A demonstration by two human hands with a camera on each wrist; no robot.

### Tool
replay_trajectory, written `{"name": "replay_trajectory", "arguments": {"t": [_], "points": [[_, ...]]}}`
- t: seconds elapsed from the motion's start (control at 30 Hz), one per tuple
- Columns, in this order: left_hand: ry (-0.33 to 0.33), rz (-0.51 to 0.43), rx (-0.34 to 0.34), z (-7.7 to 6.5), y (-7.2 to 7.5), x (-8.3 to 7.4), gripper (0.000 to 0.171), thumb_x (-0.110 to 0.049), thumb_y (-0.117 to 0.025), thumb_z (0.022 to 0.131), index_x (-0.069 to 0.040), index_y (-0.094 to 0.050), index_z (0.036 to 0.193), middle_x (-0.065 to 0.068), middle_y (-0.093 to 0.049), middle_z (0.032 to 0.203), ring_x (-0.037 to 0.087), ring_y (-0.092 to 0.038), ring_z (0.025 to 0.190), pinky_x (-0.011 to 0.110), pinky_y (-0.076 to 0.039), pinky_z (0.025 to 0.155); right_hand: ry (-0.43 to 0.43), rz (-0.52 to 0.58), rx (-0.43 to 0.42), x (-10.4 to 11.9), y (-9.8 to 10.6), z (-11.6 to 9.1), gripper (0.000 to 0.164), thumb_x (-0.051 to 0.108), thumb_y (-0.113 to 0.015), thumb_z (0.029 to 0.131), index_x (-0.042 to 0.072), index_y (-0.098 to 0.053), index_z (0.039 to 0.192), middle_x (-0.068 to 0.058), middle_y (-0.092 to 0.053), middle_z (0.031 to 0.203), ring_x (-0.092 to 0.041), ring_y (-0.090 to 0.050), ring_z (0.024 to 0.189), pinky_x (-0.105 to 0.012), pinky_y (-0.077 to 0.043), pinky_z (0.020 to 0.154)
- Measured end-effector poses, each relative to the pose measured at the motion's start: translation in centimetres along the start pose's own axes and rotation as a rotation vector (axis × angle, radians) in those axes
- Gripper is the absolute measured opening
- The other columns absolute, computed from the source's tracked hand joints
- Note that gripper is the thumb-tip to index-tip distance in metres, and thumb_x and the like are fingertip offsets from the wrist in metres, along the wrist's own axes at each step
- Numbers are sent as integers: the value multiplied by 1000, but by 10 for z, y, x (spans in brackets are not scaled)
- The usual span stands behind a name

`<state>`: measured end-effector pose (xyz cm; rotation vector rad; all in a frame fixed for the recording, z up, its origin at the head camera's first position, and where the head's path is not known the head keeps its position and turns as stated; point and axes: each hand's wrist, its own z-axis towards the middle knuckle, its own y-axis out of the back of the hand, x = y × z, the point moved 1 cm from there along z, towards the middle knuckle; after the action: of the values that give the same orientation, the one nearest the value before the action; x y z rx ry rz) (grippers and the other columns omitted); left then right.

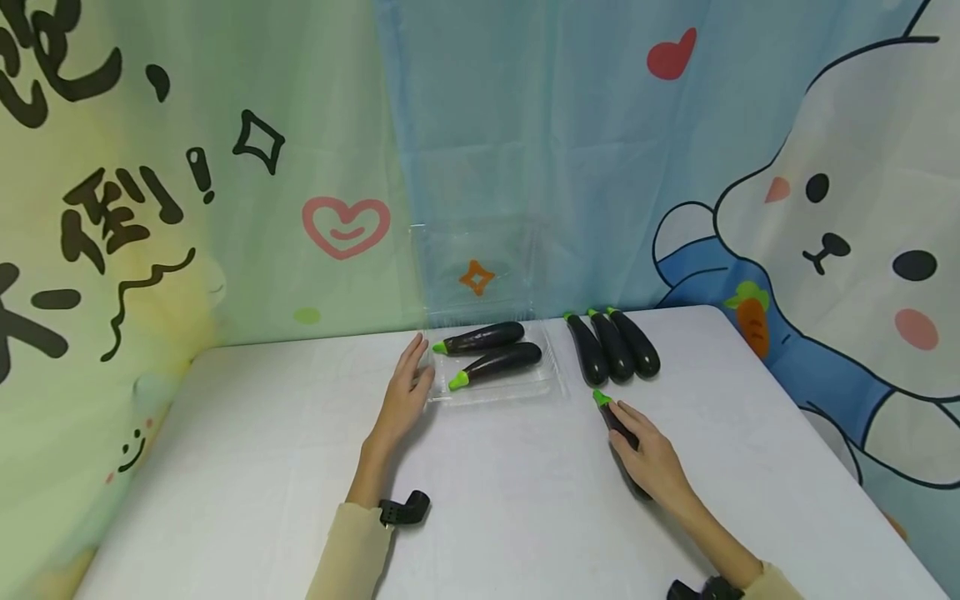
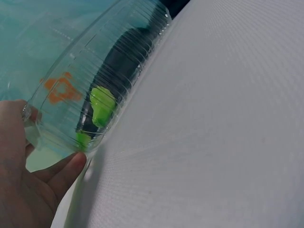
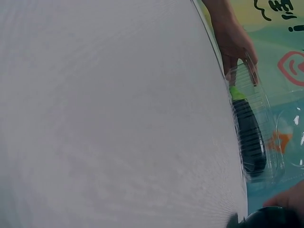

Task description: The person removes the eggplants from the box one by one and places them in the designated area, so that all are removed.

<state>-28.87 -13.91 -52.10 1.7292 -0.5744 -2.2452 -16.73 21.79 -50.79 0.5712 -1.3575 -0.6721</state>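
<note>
A clear plastic box (image 1: pixel 498 393) lies on the white table with its lid (image 1: pixel 510 292) raised against the curtain. Two dark eggplants, one at the back (image 1: pixel 483 337) and one in front (image 1: pixel 501 363), lie in it, green stems to the left. My left hand (image 1: pixel 405 392) holds the box's left end; in the left wrist view its thumb (image 2: pixel 71 170) is at the lower corner. To the right of the box, my right hand (image 1: pixel 652 458) grips another eggplant (image 1: pixel 618 425) from above, its green stem pointing away from me. The palm hides part of that eggplant.
Three more eggplants (image 1: pixel 613 348) lie side by side at the back right of the table (image 1: pixel 510 500), beyond the right hand. A printed curtain (image 1: pixel 480 150) hangs along the table's back edge.
</note>
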Motion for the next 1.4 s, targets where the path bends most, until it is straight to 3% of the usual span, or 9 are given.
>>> {"name": "replay_trajectory", "arguments": {"t": [0.3,0.7,1.4], "points": [[-9,0,0,0,1,-1,53,-22,-43,102,-9,-32,152,0,-22,162,34,-52,130,48,-41,111,-30,-45,68,4,4,1,55,10,-51,96,-4,-35,147,-30,-36,150,-51,-34,137,-64,-32,110],[-19,-31,0,-1,1,-2,53,-19,-45,101,-11,-33,152,5,-24,162,35,-53,129,49,-42,110,-8,-73,67,6,0,1,60,13,-54,95,-8,-32,146,-31,-30,152,-51,-31,139,-64,-30,111],[11,-24,12,-1,1,-2,53,-22,-44,102,-15,-30,153,-2,-21,163,33,-52,130,48,-42,110,27,-93,24,18,9,1,64,16,-59,94,-8,-32,147,-31,-34,150,-49,-33,138,-63,-31,111]]}}
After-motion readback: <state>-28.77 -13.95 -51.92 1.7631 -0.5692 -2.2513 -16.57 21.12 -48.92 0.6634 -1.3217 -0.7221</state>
